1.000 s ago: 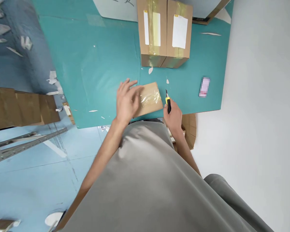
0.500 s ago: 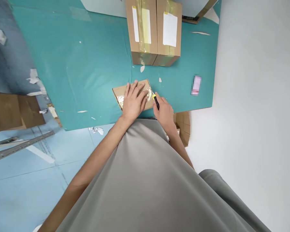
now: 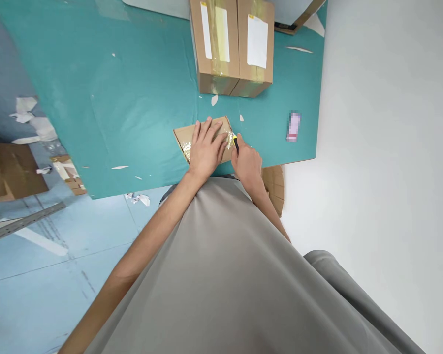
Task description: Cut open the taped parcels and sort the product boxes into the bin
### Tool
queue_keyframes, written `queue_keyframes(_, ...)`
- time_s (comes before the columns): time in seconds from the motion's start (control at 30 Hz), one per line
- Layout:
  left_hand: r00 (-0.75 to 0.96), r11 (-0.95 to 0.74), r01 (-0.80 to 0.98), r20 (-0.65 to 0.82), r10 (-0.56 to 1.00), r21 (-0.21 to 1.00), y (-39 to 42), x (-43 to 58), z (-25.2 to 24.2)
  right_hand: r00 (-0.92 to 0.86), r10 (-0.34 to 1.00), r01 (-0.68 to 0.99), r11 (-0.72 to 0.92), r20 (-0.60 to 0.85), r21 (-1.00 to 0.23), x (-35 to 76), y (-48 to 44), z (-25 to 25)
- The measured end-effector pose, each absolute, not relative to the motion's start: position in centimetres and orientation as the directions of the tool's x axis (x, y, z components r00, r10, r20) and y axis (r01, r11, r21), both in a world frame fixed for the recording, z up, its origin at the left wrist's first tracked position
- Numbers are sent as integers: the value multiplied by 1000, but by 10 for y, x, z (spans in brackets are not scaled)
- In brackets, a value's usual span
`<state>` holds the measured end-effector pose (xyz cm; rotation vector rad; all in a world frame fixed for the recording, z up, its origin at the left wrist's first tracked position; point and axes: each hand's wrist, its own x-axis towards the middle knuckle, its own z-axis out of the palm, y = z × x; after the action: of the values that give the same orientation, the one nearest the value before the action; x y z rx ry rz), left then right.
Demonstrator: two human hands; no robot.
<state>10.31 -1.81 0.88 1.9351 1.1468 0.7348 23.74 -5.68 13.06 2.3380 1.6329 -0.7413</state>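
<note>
A small flat cardboard box [image 3: 185, 135] with shiny clear tape lies tilted near the front edge of the green table. Across its top my left hand [image 3: 205, 150] is spread flat, fingers apart, covering its middle. My right hand [image 3: 246, 160] is wrapped round a black and yellow utility knife [image 3: 236, 143]. The knife's tip meets the box's right edge, where the tape shines; the blade is too small to make out clearly.
Two taped cardboard boxes [image 3: 219, 82] with white labels stand side by side at the back of the green table [image 3: 140, 108]. A pixelated pinkish item [image 3: 293, 126] lies to the right. Paper scraps [image 3: 120, 167] dot the table. A brown carton [image 3: 22, 169] stands on the floor at left.
The whole view has shifted slightly, so the table appears further left and up. My right hand and the knife stay at the box's right edge; my left hand remains flat on top.
</note>
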Motion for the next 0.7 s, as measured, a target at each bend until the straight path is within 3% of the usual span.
queue_keyframes(0.33, 454, -349, 489, 108, 884, 800, -17, 108, 6, 388, 668, 879, -475, -635, 38, 234, -76, 152)
queue_keyframes(0.7, 532, -384, 513, 67, 844, 767, -14, 100, 14, 377, 668, 876, -482, -641, 13, 231, -99, 171)
